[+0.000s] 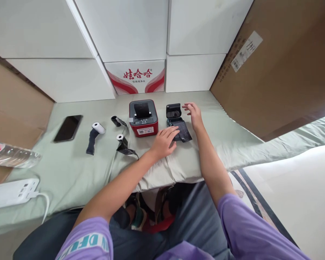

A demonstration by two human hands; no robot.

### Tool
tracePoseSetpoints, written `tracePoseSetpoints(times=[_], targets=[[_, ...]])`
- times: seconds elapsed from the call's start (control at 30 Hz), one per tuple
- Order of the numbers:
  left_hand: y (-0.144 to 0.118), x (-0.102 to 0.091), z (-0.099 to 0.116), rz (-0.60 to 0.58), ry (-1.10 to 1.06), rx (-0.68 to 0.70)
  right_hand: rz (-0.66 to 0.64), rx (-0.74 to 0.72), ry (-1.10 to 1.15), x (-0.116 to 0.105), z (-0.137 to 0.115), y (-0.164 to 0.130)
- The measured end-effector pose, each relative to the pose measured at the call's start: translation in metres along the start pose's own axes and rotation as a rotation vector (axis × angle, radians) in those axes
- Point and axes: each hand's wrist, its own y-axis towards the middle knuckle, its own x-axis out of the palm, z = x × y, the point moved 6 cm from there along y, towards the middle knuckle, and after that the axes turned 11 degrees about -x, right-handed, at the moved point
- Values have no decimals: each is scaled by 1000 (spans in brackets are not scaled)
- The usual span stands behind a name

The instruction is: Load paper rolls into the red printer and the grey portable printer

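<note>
A small black printer (174, 112) stands with its lid up, and a strip of dark printed paper (184, 131) runs out of it toward me. My left hand (164, 141) lies flat on the near end of that strip, fingers spread. My right hand (193, 112) hovers open just right of the black printer, touching nothing that I can tell. A red printer (143, 119) with a dark top sits to the left of the black one.
Three paper rolls with dark strips (95, 131) (118, 121) (123, 142) and a black phone (68, 128) lie on the green cloth (70, 162). At the left edge lie a water bottle (12, 155) and a white power strip (12, 192). White cartons (137, 76) and a brown cardboard box (273, 68) stand behind.
</note>
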Motion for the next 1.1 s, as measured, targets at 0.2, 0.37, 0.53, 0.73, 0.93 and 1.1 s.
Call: tracePoseSetpoints(times=[0.2,0.37,0.53,0.73,0.93,1.1], targets=[[0,10,4,-123,67,57,-127,87,-38,18,20,-2],[1,7,1,-85,82,28,-74,90,10,9,17,-2],[2,5,0,-72,65,20,-164,155,-7,6,22,-4],[3,2,-9,19,47,-78,-369,328,132,11,31,-13],[4,9,-23,-31,-24,-234,-498,348,261,10,24,-20],[7,9,-19,-14,8,-234,-552,315,312,10,26,-19]])
